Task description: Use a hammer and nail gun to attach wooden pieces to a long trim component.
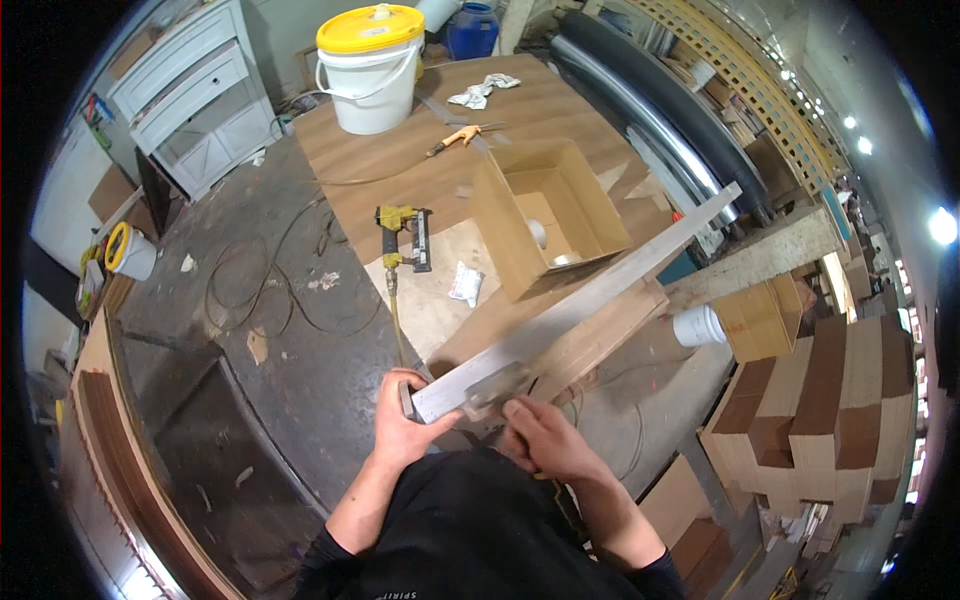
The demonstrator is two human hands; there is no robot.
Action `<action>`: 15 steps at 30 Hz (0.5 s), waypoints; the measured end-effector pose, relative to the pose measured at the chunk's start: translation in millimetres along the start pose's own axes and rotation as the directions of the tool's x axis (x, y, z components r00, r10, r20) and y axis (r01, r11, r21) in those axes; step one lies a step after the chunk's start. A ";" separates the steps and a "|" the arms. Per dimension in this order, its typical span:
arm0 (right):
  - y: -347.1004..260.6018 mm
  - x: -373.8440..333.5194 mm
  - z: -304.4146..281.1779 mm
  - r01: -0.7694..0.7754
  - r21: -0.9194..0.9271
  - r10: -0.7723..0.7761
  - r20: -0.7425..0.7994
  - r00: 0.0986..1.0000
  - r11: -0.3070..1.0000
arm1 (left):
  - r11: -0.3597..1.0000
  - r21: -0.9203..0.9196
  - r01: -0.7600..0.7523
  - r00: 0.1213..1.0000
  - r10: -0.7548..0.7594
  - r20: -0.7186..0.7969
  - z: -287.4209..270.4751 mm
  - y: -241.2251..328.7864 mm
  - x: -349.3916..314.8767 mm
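A long, narrow pale-grey board [580,302] slants from my body up to the right, over the table edge. Its near end is in my left hand [402,422], fingers wrapped round the left side and thumb along the near edge. My right hand [545,437] is closed beside the board's near end. It holds a flat grey blade-like tool [497,386], blurred by motion, which overlaps the board's side; whether it touches cannot be told. A brown wooden piece [600,335] lies beneath and beside the board. The right fingertips are partly hidden.
On the wood-topped table [360,165] are an open cardboard box [500,235], a yellow nail gun [402,238] with its hose, a small white packet [466,284], an orange-handled air blow gun [460,138] and a yellow-lidded bucket [368,90]. Stacked cartons [800,420] stand right.
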State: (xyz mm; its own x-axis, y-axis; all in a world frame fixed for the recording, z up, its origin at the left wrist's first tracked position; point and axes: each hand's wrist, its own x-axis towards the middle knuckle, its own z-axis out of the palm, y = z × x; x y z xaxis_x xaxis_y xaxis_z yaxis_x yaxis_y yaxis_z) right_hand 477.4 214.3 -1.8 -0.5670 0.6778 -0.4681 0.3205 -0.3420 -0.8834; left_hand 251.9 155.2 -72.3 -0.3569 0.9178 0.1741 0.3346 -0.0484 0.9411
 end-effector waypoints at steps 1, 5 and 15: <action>-0.3 -0.8 -5.0 -0.001 -0.002 0.001 0.008 1.000 1.000 | 1.000 0.027 -0.011 1.000 0.011 0.009 0.2 0.5 -0.2; -13.9 -1.8 -17.4 -0.059 0.245 0.131 -0.291 0.948 0.968 | 0.998 -0.022 0.062 0.998 -0.062 0.014 0.5 2.3 -0.8; -28.0 16.0 -8.5 0.005 -0.158 -0.049 -0.280 0.959 0.987 | 0.998 0.014 0.056 0.998 -0.056 0.027 1.1 1.6 0.0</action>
State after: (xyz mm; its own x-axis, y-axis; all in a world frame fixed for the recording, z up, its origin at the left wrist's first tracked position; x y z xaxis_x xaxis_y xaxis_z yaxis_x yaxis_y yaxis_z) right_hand 465.8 240.3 15.6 -0.3468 0.8491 -0.3986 0.4333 -0.2318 -0.8709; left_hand 253.4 155.6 -71.1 -0.3513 0.9295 0.1128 0.3261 0.0085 0.9453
